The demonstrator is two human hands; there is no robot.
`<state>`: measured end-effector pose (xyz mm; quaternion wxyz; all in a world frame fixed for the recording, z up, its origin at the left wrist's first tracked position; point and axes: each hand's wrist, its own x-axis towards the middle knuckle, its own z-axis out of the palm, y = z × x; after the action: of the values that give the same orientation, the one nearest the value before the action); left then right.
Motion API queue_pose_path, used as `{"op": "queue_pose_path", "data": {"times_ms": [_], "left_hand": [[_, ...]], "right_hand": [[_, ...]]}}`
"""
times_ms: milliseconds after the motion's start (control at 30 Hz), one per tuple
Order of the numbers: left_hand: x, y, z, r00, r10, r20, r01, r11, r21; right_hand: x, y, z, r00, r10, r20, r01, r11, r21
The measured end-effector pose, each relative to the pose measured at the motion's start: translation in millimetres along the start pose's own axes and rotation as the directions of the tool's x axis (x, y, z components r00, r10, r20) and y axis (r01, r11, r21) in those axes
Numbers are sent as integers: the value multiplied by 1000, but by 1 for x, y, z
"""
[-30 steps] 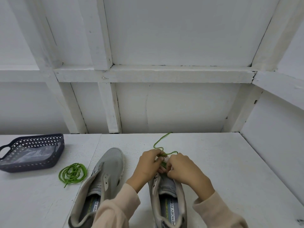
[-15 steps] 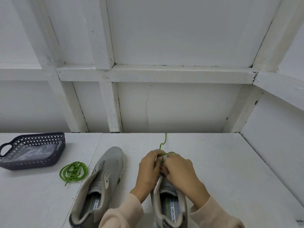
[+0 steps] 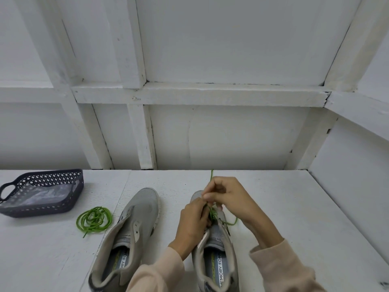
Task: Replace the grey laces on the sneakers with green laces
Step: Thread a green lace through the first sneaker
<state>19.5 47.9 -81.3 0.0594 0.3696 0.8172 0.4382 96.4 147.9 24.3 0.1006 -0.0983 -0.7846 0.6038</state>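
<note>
Thin green cord lace: at the front eyelets of the right-hand grey mesh sneaker, near the white table's front edge. Light, limp, probably slippery, so best held close to the eyelet. Right hand pinches it, raised over the toe. Left hand fingers curl, pinching it at the eyelets (exact contact hidden). Insole reads "MEMORY FOA", rest covered; logo illegible.

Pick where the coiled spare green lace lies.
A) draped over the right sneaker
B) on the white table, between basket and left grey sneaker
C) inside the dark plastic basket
B: the coiled green lace rests on the white table, apart from the dark perforated plastic basket and the left grey sneaker.
</note>
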Motion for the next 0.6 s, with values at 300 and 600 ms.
{"op": "queue_pose_path", "data": {"times_ms": [300, 600], "left_hand": [[8, 0, -6, 986, -165, 17, 155, 880, -450], [43, 19, -51, 967, -197, -160, 86, 846, -526]], "right_hand": [[5, -4, -15, 990, -52, -128, 104, 890, 443], [20, 35, -6, 971, 190, -148, -190, 982, 18]]}}
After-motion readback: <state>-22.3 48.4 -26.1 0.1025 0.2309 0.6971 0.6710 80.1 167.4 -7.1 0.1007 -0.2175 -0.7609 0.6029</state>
